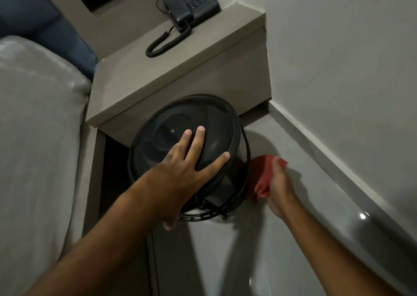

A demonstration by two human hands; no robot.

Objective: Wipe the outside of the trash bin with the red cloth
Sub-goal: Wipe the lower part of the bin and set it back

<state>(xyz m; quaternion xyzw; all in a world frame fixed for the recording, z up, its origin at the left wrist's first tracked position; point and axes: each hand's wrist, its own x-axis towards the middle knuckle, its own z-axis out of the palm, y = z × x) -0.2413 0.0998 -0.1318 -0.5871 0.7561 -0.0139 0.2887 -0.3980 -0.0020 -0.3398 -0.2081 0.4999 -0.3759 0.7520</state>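
The trash bin [187, 151], a dark round bin with a domed lid and a wire frame around its lower part, stood on the pale floor [225, 262] just in front of the bedside shelf [180, 70], between the bed [38, 137] and the wall [338, 58]. The red cloth [259, 176] was bunched in the right hand [278, 187], whose fingers were closed around it, and it was pressed against the bin's right side, low down near the frame. The left hand [180, 171] lay flat on the lid with its fingers spread wide, gripping nothing, the thumb hanging over the near rim.

The step in hand appeared to be the wiping of the right flank. Done well, it would call for steady downward pressure from the left hand so that the light bin did not slide or tip toward the bed, and for long strokes following the curve of the wall instead of short dabs. The wire frame would likely snag a loose fold, so the cloth was best kept tightly gathered. The far side, facing the shelf, was hidden; reaching it would probably require turning the bin under the bracing hand. A telephone [191, 6] sat on the shelf, well apart from the work.
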